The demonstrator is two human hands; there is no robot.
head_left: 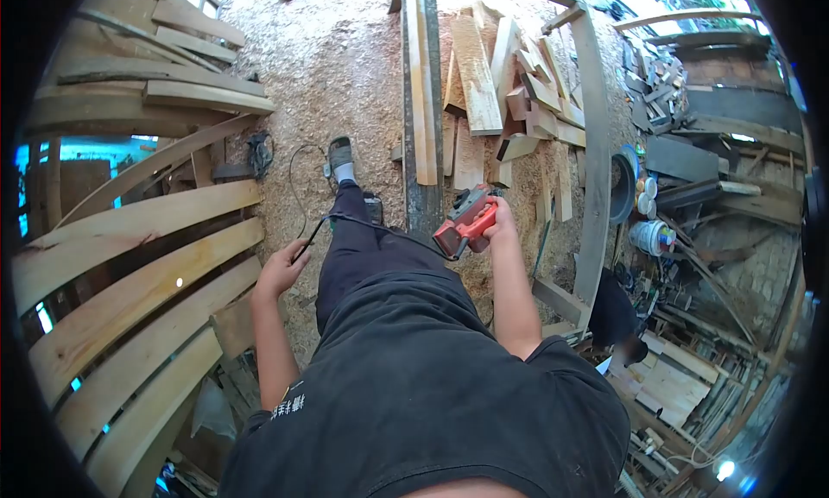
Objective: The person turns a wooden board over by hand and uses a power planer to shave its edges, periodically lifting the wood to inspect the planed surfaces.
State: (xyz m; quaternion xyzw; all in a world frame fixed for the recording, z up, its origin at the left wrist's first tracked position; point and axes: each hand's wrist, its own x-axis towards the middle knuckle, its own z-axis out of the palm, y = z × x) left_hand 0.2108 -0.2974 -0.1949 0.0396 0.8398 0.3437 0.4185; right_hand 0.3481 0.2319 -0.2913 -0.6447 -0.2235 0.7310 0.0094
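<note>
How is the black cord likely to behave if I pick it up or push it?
The cord is probably floppy: it bends and curves between the left hand and the red tool, so pushing would likely just buckle it. It looks thin, so it should feel fairly light.

Long pale boards [138,304], white bucket [646,238], shavings-strewn floor [302,75]

Floor [302,32]: wood shavings [367,84] spread across it, under your shoes [342,153].
Beam [426,206]: dark, with a pale wood strip [423,84] lying lengthwise along it.
Boards [475,79]: a jumbled heap on your right, past the beam.
</note>
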